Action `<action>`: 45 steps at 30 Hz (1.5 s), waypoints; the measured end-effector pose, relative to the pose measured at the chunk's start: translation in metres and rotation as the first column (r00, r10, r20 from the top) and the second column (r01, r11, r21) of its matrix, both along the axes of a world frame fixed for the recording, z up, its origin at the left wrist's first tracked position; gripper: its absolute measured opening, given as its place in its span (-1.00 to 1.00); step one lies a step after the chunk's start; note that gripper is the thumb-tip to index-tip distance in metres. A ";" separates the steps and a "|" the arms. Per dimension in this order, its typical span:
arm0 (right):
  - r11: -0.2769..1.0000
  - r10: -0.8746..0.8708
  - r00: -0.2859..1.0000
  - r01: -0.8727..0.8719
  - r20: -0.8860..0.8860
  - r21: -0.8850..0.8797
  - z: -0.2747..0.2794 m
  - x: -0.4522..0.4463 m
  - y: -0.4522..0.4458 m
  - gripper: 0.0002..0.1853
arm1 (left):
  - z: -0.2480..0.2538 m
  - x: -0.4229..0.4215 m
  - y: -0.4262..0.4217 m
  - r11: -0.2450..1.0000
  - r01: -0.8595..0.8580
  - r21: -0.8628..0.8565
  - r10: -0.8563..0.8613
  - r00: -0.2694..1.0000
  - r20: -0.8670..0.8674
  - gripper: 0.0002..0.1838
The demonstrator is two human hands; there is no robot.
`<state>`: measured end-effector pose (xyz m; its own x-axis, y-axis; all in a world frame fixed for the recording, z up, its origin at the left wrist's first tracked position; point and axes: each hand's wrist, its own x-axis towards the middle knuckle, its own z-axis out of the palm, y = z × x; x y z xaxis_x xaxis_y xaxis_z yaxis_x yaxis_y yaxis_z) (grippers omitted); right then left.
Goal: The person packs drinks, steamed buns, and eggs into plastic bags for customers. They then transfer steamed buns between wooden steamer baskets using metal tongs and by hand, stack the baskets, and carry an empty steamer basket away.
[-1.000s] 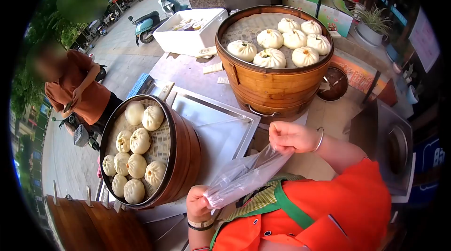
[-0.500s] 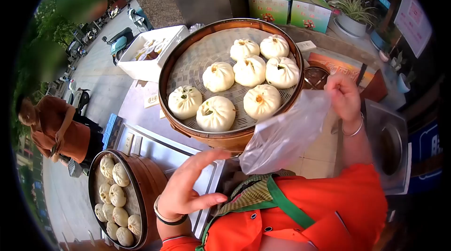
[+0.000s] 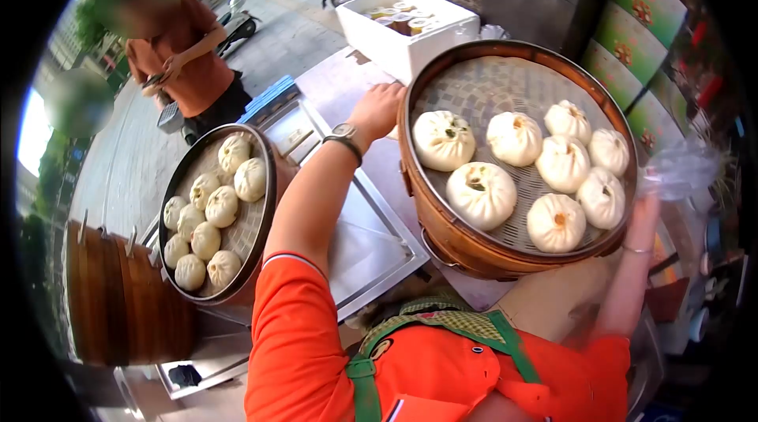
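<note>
My left hand [image 3: 380,112] is stretched out to the left side of a large round bamboo steamer [image 3: 450,236]. Its fingers are curled beside the rim, and what they may hold is hidden. A thin clear plastic bag [image 3: 683,169] hangs from my right hand [image 3: 646,209], which is smeared by motion at the steamer's right side. Several white pleated steamed buns [image 3: 482,195] sit on the perforated mat inside the steamer, mostly in its front and right parts. Green filling shows at the top of some.
A second steamer [image 3: 272,185] with several smaller buns [image 3: 222,206] stands left, near stacked wooden steamer tiers [image 3: 130,296]. A white foam box [image 3: 410,51] holding lidded cups is behind. A metal-edged counter [image 3: 371,244] lies between. A person [image 3: 185,59] stands across the counter; scooters are parked beyond.
My left hand has moved from in front of the large steamer to its far left side. My right hand has carried the bag out to the steamer's right. The view has turned left.
</note>
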<state>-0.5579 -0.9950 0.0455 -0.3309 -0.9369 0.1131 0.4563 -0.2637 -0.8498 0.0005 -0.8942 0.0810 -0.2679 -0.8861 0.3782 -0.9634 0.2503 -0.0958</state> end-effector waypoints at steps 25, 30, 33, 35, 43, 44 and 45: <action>0.597 0.785 0.616 -0.782 0.074 0.180 0.167 0.337 -0.016 -0.78 | 0.209 0.033 0.406 0.789 -0.608 -0.090 0.614 0.772 0.167 -0.86; 0.521 0.824 0.552 -0.828 0.133 0.209 0.161 0.355 -0.040 -0.78 | 0.183 0.035 0.413 0.700 -0.713 0.049 0.710 0.686 -0.156 -0.80; 0.424 0.853 0.475 -0.871 0.214 0.247 0.178 0.353 -0.002 -0.78 | 0.166 0.040 0.419 0.689 -0.725 0.019 0.721 0.682 -0.124 -0.82; 0.374 0.890 0.426 -0.885 0.159 0.279 0.198 0.343 0.041 -0.74 | 0.169 0.030 0.415 0.718 -0.695 -0.035 0.676 0.708 -0.204 -0.82; 0.757 0.550 0.447 -0.624 -0.705 0.195 0.219 0.232 0.090 -0.81 | 0.217 -0.061 0.426 0.500 -0.714 -0.490 0.646 0.684 -0.339 -0.68; 0.773 0.448 0.424 -0.627 -0.787 0.103 0.214 0.218 0.089 -0.80 | 0.222 -0.086 0.422 0.386 -0.696 -0.606 0.586 0.692 -0.422 -0.67; 0.775 0.353 0.422 -0.632 -0.835 0.008 0.216 0.194 0.092 -0.81 | 0.244 -0.154 0.392 0.294 -0.601 -0.743 0.606 0.719 -0.341 -0.78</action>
